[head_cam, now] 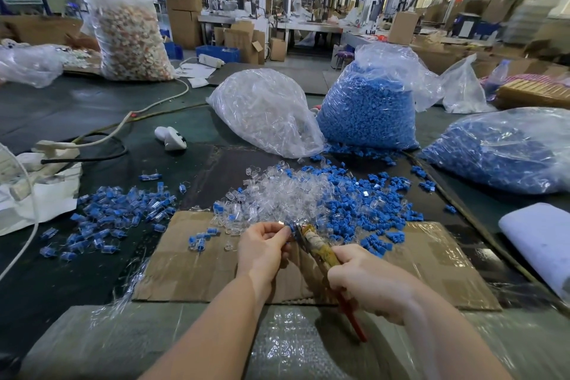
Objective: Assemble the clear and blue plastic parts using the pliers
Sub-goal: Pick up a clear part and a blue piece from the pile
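Head view: left hand (262,244) pinches what looks like a blue part (288,229); right hand (367,281) grips pliers (317,248).

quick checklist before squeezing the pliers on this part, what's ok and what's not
1. Left hand pinches a small blue and clear plastic part: ok.
2. Right hand has a grip on the yellow-and-red-handled metal pliers: ok.
3. Plier head meets the part: ok.
4. Part seated squarely in the jaws: cannot tell, too small.
5. Loose clear plastic pieces and loose blue plastic pieces lie within reach on the table: ok.
6. Flattened brown cardboard sheet under the hands: ok.
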Motion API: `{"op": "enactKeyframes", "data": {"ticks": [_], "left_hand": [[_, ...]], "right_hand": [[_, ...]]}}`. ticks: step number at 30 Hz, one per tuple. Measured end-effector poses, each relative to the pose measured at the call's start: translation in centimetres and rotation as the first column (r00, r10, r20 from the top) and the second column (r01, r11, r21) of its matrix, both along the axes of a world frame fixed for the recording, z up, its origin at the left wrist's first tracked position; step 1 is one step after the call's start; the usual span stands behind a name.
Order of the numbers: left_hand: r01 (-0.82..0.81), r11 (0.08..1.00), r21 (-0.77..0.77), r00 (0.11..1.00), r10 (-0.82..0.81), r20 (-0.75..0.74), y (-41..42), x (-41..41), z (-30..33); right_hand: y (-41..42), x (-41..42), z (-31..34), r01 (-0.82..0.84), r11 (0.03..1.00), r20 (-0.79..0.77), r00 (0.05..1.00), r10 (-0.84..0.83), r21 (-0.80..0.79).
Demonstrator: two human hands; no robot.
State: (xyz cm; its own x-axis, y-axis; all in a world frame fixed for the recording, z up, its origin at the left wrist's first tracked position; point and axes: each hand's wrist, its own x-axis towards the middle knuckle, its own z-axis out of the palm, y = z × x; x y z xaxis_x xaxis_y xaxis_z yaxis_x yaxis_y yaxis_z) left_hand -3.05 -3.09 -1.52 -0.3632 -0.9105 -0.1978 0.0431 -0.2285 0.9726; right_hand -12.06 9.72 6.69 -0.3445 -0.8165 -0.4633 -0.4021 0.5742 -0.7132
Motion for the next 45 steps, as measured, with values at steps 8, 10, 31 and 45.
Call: {"op": "enactKeyframes", "data": {"ticks": [8, 10, 31, 45], "left_hand": [[-0.001, 1.000, -0.009, 1.000, 0.001, 0.021, 0.1, 0.0, 0.2], [0.007, 1.000, -0.018, 1.000, -0.007, 0.030, 0.2, 0.1, 0.4], [0.033, 0.999, -0.007, 0.999, -0.033, -0.005, 1.0, 0.7, 1.4], [0.009, 0.999, -0.047, 1.000, -0.009, -0.013, 1.6, 1.4, 1.5]], "right_hand": [[0.0, -0.3, -0.2, -0.029, 0.999, 0.042, 0.999, 0.030, -0.013], [-0.1, -0.3, -0.1, -0.037, 0.999, 0.052, 0.998, 0.037, -0.009], [0.0, 0.5, -1.0, 0.031, 0.999, 0.017, 0.999, -0.030, -0.037], [0.3, 0.2, -1.7, 0.077, 0.980, -0.167, 0.980, -0.108, -0.184]]}}
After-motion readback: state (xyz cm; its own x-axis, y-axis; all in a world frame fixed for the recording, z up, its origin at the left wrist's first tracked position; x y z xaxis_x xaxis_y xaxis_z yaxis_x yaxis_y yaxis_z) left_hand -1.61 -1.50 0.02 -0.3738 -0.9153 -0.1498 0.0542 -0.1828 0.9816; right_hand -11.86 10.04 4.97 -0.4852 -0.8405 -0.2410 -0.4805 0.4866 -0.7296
